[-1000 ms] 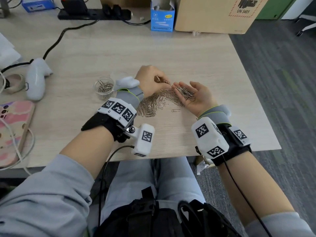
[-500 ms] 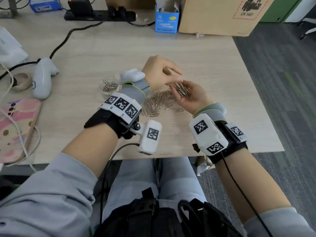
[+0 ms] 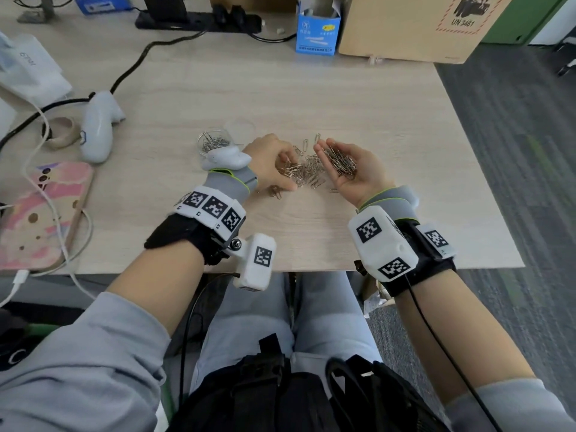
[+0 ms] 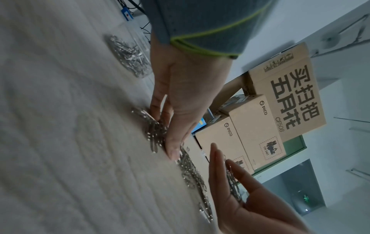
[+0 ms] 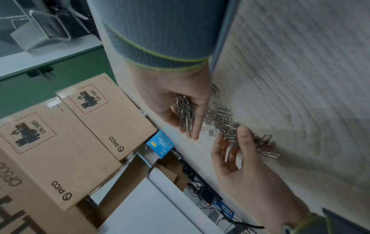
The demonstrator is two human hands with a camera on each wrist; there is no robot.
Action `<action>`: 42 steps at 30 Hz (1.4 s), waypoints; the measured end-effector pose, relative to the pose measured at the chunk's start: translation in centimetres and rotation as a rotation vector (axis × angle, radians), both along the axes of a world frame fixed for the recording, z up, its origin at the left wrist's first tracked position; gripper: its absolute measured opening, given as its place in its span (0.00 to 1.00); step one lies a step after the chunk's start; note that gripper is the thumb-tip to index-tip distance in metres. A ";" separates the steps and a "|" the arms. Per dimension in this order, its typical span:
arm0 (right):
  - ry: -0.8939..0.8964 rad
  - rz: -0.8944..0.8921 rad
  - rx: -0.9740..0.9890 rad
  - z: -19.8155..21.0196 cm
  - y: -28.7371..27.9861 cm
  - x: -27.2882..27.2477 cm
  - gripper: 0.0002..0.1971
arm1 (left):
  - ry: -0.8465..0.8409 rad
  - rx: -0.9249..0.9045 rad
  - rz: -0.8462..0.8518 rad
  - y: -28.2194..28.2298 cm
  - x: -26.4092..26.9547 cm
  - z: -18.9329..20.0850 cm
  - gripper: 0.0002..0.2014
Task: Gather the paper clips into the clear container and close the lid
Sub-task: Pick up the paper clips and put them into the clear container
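Left hand [image 3: 270, 162] is lying palm down, thumb stretched toward the body, fingers [image 4: 160, 109] reaching down and loosely bent at the tips. Right hand [image 3: 349, 169] is lying palm up and cupped, fingers nearly straight, side by side. Both forearms are angling inward, wrists well apart, hands nearly meeting.

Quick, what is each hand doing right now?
Left hand: fingers bent down into the paper clip pile on the desk, gathering.
Right hand: open, palm up, cradling a bunch of clips.
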State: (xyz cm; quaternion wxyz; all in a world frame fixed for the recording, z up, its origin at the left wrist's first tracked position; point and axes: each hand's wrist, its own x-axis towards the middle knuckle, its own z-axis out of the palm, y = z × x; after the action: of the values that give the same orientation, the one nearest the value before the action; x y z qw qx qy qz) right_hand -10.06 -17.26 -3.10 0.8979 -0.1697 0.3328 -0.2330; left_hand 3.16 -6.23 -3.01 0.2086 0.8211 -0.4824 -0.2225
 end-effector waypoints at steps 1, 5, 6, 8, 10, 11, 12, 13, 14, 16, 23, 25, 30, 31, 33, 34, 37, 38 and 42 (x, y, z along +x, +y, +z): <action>0.004 -0.004 -0.002 0.0 0.0 -0.2 0.10 | 0.012 -0.033 0.016 -0.1 0.0 -0.2 0.21; 0.031 -0.016 -0.017 -0.1 -0.1 -0.7 0.09 | 0.021 -0.123 0.072 -0.6 0.1 -0.7 0.13; 0.039 -0.010 -0.020 -0.1 -0.1 -0.8 0.09 | 0.035 -0.141 0.093 -0.7 0.1 -0.8 0.13; 0.046 -0.007 -0.017 -0.2 -0.1 -1.0 0.10 | 0.056 -0.176 0.134 -0.9 0.3 -0.8 0.12; 0.036 -0.016 0.002 -0.2 0.0 -1.0 0.10 | 0.077 -0.203 0.164 -1.1 0.5 -0.7 0.11; 0.031 -0.020 0.010 -0.2 0.0 -1.0 0.11 | 0.101 -0.219 0.178 -1.1 0.5 -0.5 0.12; 0.033 -0.021 0.012 -0.2 0.0 -0.8 0.11 | 0.128 -0.239 0.189 -1.2 0.7 -0.2 0.12; 0.041 -0.018 0.010 -0.2 0.0 -0.7 0.12 | 0.149 -0.253 0.189 -1.3 0.8 0.0 0.12; 0.051 -0.015 0.009 -0.3 0.0 -0.6 0.13 | 0.171 -0.262 0.176 -1.3 0.9 0.4 0.12; 0.073 -0.005 0.000 -0.2 0.0 -0.3 0.13 | 0.244 -0.282 0.120 -1.5 0.9 1.2 0.12; 0.056 0.058 -0.019 0.3 0.9 1.8 0.14 | 0.285 -0.292 -0.084 -3.4 -0.4 3.1 0.11; 0.043 0.086 -0.014 0.4 0.9 2.2 0.15 | 0.264 -0.262 -0.082 -3.7 -0.4 3.3 0.09; 0.017 0.089 0.039 0.3 1.1 3.3 0.14 | 0.240 -0.358 -0.051 -2.6 0.9 3.6 0.09; 0.000 0.092 0.064 0.3 1.3 3.7 0.14 | 0.222 -0.418 0.005 -2.0 1.4 3.6 0.08; -0.028 0.099 0.093 0.3 1.6 4.2 0.16 | 0.150 -0.534 0.149 -0.7 2.7 3.5 0.08; -0.034 0.103 0.100 0.3 1.7 4.5 0.16 | 0.111 -0.567 0.220 -0.1 3.2 3.4 0.09; -0.038 0.128 0.111 0.4 2.4 5.7 0.16 | 0.026 -0.525 0.378 2.7 5.4 2.4 0.11; -0.038 0.139 0.109 0.4 2.7 6.1 0.15 | 0.025 -0.497 0.418 3.6 6.0 2.0 0.13; -0.047 0.200 0.107 0.8 4.2 7.4 0.16 | 0.104 -0.318 0.492 6.4 6.7 1.0 0.25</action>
State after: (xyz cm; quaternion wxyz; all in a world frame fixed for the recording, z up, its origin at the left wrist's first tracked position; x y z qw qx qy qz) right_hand -2.61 -13.08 -2.30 0.9320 -0.1482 0.3050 -0.1282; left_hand 9.83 0.20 -1.98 0.4066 0.8580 -0.2864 -0.1287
